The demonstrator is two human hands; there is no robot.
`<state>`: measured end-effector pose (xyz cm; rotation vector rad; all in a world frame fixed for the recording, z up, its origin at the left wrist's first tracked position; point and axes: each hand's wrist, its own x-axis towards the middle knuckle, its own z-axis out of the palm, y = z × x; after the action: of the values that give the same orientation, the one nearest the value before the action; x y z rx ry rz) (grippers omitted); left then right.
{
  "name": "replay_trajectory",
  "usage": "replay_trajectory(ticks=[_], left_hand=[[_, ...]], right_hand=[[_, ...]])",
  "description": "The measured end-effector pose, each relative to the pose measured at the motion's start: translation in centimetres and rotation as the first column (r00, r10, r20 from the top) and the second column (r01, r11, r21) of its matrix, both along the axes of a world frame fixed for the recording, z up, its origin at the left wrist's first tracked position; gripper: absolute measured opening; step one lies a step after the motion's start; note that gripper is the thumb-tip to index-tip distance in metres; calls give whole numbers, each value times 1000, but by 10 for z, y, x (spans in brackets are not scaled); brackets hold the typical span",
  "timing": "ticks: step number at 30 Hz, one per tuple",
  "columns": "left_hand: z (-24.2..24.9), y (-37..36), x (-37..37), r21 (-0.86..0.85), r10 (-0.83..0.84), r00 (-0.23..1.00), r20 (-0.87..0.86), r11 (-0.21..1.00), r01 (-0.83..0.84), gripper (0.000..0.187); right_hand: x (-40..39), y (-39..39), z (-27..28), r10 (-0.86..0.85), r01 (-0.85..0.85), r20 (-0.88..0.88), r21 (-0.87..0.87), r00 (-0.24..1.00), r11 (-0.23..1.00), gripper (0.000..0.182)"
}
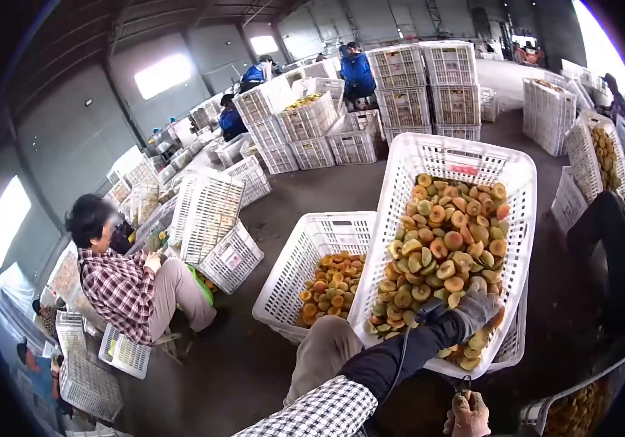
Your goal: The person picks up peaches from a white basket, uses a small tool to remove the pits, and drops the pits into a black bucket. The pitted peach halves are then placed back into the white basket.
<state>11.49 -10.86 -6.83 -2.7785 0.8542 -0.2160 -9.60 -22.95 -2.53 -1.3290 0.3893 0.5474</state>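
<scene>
My left hand (477, 312), in a grey glove, lies on halved fruit (443, 240) with stones removed, which look like apricots or peaches. Its fingers are stretched out over the pieces, partly hidden among them. The fruit fills a white slatted crate (520, 197) tilted in front of me. A small dark device (429, 311) with a cable sits by my left wrist. Low in view, my gloved right hand (468, 416) is closed around a small tool with a dark loop (465, 384) at its top, below the crate's near edge.
Left of the tilted crate stands another white crate (272, 298) with fruit halves. A person in a checked shirt (119, 291) sits at left beside stacked crates (214, 211). Tall crate stacks (403, 87) and other workers are behind. One more fruit crate (582, 408) is at lower right.
</scene>
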Motion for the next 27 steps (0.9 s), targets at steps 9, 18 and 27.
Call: replay_trajectory(ticks=[9, 18, 27], left_hand=[[46, 87, -67, -453, -511, 601, -615, -395, -799, 17], [42, 118, -101, -57, -830, 542, -130, -539, -840, 36], [41, 116, -118, -84, -792, 494, -360, -500, -862, 39]], right_hand=[[4, 36, -10, 256, 41, 494, -514, 831, 857, 35], [10, 77, -2, 282, -74, 372, -485, 884, 871, 20], [29, 94, 17, 405, 128, 553, -691, 728, 712, 16]])
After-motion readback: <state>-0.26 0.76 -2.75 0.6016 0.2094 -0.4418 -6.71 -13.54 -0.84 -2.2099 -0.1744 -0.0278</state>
